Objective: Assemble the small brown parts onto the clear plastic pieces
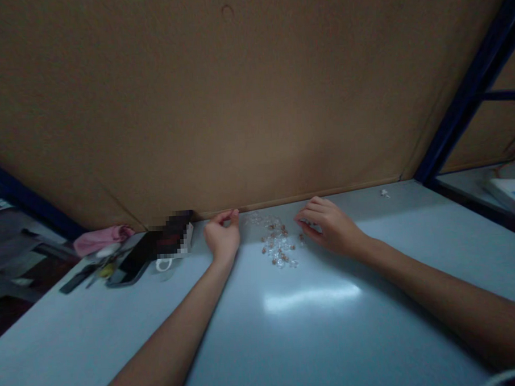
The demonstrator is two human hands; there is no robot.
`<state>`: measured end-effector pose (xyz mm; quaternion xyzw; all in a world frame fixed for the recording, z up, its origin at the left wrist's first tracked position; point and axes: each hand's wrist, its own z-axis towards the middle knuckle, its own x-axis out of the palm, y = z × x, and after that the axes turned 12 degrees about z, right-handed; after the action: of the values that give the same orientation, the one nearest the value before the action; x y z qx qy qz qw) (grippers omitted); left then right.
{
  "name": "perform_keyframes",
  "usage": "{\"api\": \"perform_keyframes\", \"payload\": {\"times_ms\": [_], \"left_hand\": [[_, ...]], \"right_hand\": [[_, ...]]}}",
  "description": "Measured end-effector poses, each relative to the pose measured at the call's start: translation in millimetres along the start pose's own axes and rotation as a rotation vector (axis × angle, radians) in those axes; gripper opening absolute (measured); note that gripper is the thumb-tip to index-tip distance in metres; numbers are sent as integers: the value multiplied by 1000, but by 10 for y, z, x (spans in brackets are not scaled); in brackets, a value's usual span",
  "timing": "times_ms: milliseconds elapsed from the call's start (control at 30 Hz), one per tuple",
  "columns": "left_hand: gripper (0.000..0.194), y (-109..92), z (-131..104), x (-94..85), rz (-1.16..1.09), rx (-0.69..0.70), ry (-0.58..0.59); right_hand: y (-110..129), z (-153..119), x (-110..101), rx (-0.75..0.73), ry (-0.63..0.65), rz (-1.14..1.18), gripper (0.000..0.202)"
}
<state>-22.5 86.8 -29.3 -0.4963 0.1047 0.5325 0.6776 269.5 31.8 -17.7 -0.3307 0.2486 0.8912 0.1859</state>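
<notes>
Those tiny clear pieces with brown bits (pixel 281 255) (little corked bottles, I think) are loose on the table (pixel 255 346) between both hands, so a careless nudge from the right hand (pixel 329 227), loosely curled right beside them, could easily scatter a few. The left hand (pixel 223 237) has its thumb and fingertips drawn close, but honestly can't tell if either hand is pinching anything; something that small and see-through could slip out unnoticed.
</notes>
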Motion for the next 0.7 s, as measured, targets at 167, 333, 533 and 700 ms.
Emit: {"api": "perform_keyframes", "payload": {"times_ms": [167, 333, 533, 700], "left_hand": [[21, 138, 27, 117, 48, -5, 101], [19, 118, -3, 116, 35, 4, 136], [19, 80, -21, 117, 9, 2, 150], [18, 36, -42, 107, -3, -4, 150]], "right_hand": [[5, 9, -7, 2, -9, 7, 20], [16, 3, -6, 9, 7, 10, 19], [-9, -3, -4, 8, 20, -9, 20], [34, -10, -70, 83, 111, -3, 15]]}}
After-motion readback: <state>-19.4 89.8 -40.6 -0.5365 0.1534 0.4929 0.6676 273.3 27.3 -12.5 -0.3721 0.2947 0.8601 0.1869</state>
